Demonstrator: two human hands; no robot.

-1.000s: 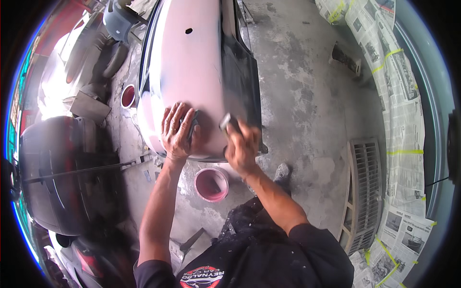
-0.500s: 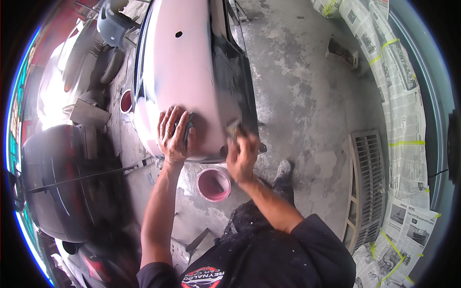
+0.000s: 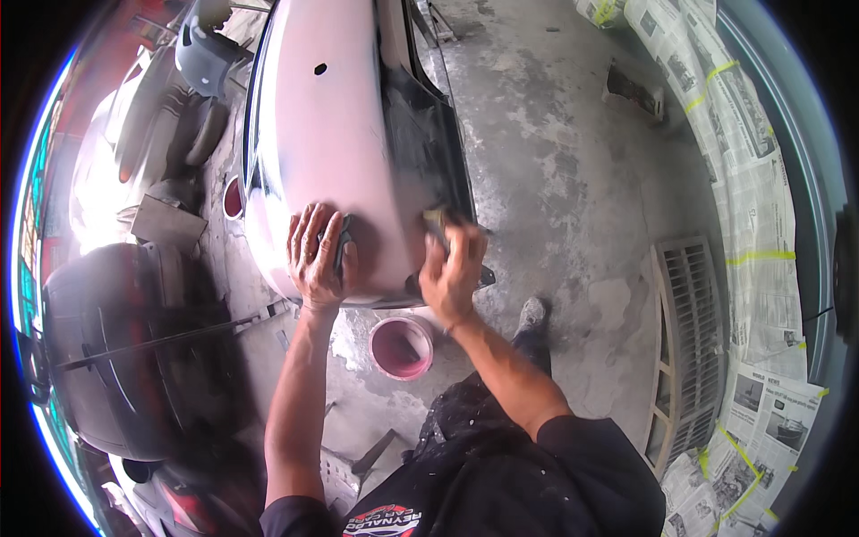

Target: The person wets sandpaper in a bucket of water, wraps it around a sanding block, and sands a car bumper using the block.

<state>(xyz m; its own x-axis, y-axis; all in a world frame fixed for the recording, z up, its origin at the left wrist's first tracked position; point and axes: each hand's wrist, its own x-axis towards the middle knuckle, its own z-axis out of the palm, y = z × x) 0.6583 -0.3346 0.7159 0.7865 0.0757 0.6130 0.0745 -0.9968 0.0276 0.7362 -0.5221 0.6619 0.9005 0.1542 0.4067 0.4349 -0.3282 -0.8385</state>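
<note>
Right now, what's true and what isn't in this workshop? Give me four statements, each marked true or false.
1. The left hand rests on the pink panel, holding a dark pad. True.
2. Nothing is in the other hand. False: the right hand holds a small, blurred block.
3. A pink bucket stands on the floor. True.
4. Newsprint lines the person's left. False: newspaper sheets are on the right, with yellow tape on them.

Right hand [image 3: 455, 259] motion-blurred; block [image 3: 434, 218] in its grip blurred, partly covered. Dark pad [image 3: 345, 234] largely hidden by left hand [image 3: 318, 259]; grip indeterminable. Pink-coated car bumper [image 3: 344, 134] cut off at upper edge, partly obscuring red-lined bucket [image 3: 233, 199].
</note>
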